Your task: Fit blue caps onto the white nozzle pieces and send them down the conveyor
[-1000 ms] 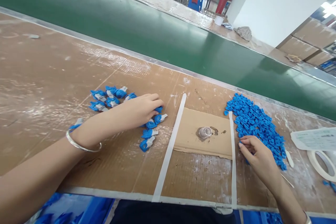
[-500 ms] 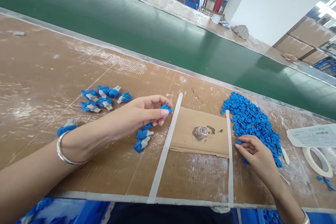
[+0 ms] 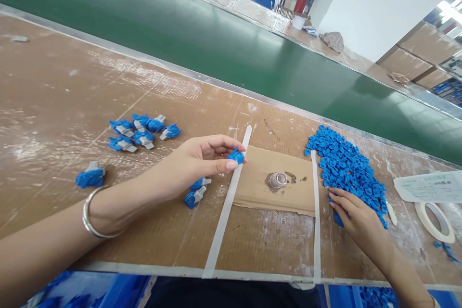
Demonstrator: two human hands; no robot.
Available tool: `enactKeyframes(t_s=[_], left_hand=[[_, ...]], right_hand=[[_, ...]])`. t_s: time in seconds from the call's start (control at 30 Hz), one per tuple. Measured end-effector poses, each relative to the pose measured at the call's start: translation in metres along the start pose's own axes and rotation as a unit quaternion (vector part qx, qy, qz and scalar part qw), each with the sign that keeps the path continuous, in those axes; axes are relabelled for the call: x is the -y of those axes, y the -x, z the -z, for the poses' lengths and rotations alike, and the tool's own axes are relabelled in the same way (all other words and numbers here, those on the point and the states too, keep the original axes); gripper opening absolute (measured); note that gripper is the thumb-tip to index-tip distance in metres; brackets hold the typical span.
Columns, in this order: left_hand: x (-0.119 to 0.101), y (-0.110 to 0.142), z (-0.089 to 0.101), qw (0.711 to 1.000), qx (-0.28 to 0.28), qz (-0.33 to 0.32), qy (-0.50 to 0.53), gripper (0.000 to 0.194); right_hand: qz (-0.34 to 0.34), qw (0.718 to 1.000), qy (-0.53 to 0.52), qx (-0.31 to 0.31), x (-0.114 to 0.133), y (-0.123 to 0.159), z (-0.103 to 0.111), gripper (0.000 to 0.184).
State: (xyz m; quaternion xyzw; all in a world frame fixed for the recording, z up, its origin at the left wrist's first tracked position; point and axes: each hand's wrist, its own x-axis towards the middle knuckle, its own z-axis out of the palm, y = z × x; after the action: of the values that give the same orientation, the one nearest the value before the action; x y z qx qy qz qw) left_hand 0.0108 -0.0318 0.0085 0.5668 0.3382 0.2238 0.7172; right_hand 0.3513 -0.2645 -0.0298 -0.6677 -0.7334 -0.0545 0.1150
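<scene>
My left hand (image 3: 197, 161) pinches a small blue plastic piece (image 3: 237, 156) between thumb and fingers, just left of the white tape strip (image 3: 226, 207). Two blue-and-grey assembled pieces (image 3: 195, 192) lie below that hand, and a cluster of several more (image 3: 140, 132) lies farther left. My right hand (image 3: 357, 221) rests at the near edge of a big pile of small blue parts (image 3: 346, 168), fingers bent onto them. A small metal fixture (image 3: 277, 180) sits on a cardboard patch (image 3: 274, 202) between my hands.
A green conveyor belt (image 3: 202, 33) runs behind the brown workbench (image 3: 54, 91). A roll of tape (image 3: 435, 221) and a paper sheet (image 3: 429, 186) lie at the right. One lone blue piece (image 3: 90, 177) lies by my left wrist. Blue bins (image 3: 90, 293) sit under the near edge.
My left hand lifted a blue piece from the small group and carried it right toward the tape strip. My right hand shifted slightly down along the pile's edge.
</scene>
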Motion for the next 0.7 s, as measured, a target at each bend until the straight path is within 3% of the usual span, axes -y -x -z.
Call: enactKeyframes(t_s=[0.1, 0.2, 0.33, 0.47, 0.7], left_hand=[[0.006, 0.003, -0.006, 0.999, 0.043, 0.012, 0.029, 0.030], [0.014, 0.006, -0.014, 0.993, 0.100, 0.029, 0.056, 0.029], [0.027, 0.006, -0.021, 0.983, 0.151, 0.054, 0.090, 0.031], [0.035, 0.005, -0.024, 0.977, 0.171, 0.066, 0.106, 0.026], [0.041, 0.008, -0.030, 0.969, 0.176, 0.072, 0.157, 0.028]], right_hand=[[-0.031, 0.999, -0.031, -0.018, 0.018, -0.013, 0.009, 0.024], [-0.064, 0.988, -0.132, -0.046, 0.050, -0.035, 0.015, 0.033], [0.000, 0.966, -0.246, -0.073, 0.086, -0.070, 0.005, 0.047], [0.031, 0.963, -0.263, -0.048, 0.092, -0.092, -0.013, 0.049], [-0.004, 0.952, -0.305, -0.018, 0.088, -0.094, -0.018, 0.049]])
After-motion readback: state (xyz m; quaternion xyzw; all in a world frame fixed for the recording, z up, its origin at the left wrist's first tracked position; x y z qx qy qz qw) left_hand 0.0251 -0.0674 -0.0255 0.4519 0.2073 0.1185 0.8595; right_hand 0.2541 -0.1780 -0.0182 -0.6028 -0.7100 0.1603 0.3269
